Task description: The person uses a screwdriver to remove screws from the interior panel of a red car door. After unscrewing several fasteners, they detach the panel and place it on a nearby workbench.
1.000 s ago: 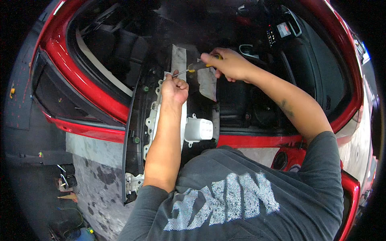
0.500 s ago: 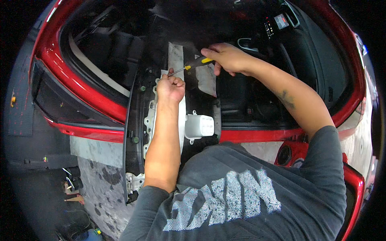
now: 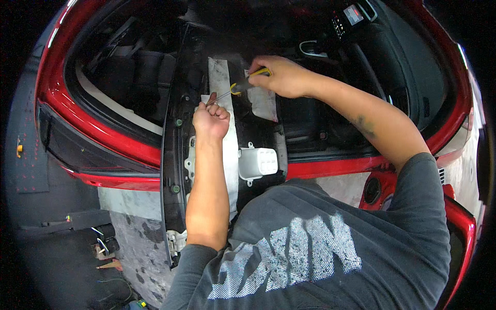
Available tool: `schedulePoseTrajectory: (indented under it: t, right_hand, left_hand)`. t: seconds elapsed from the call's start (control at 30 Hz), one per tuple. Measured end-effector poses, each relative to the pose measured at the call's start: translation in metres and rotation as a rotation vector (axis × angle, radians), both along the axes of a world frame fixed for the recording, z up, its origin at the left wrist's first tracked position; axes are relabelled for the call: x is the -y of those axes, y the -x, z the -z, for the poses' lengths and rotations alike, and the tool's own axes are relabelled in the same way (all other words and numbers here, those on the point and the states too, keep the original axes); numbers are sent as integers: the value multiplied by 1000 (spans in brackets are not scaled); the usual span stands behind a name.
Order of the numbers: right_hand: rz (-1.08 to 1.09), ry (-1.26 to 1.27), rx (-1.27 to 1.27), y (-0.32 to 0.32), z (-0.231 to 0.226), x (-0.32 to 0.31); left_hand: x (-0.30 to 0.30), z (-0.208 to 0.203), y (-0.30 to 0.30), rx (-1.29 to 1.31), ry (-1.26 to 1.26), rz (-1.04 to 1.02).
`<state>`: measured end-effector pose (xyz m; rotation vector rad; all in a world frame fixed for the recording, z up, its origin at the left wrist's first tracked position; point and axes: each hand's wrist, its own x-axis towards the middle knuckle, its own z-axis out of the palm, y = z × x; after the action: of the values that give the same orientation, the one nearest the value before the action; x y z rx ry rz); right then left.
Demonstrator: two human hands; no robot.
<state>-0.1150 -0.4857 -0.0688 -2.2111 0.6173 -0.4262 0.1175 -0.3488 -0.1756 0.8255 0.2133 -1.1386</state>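
In my right hand [image 3: 281,76] is a screwdriver [image 3: 242,87] with a black and yellow handle, the fingers closed around its rear end. Its thin shaft slants down to the left, toward my left hand [image 3: 212,120]. That hand is closed, palm up with fingers curled, at the shaft's end. The tip and whatever the fingers pinch are hidden. Both hands are over a long dark car trim panel [image 3: 206,77]. A pale strip [image 3: 227,150] runs along the panel, and a white box-shaped part [image 3: 258,161] is fixed nearer me. A metal bracket [image 3: 190,165] lies partly behind my left forearm.
The panel lies across a red car's door frame [image 3: 330,166], with dark seats [image 3: 150,72] inside. A pale pad [image 3: 263,103] sits on the panel's right. At lower right is a red part with a round speaker [image 3: 372,191]. Tools and cables [image 3: 106,245] lie at lower left.
My right hand has shifted slightly left and turned on the screwdriver's handle. My left hand has moved a little left and nearer me, still curled at the shaft's end. The view has shifted slightly.
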Motion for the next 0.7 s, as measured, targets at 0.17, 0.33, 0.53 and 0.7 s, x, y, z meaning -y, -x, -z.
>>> schedulePoseTrajectory:
  t: [0.17,0.33,0.53,0.7]
  right_hand:
    - [-114,157,198,-6,17,4]
    - [79,-491,138,-9,2,-5]
    - [29,57,130,-3,34,0]
    - [-33,97,259,1,34,-5]
  left_hand:
    - [-7,4,-9,97,-29,70]
    - [-10,8,-18,56,5,90]
    - [-14,11,-5,144,-52,77]
    - [-49,-1,37,542,-271,154]
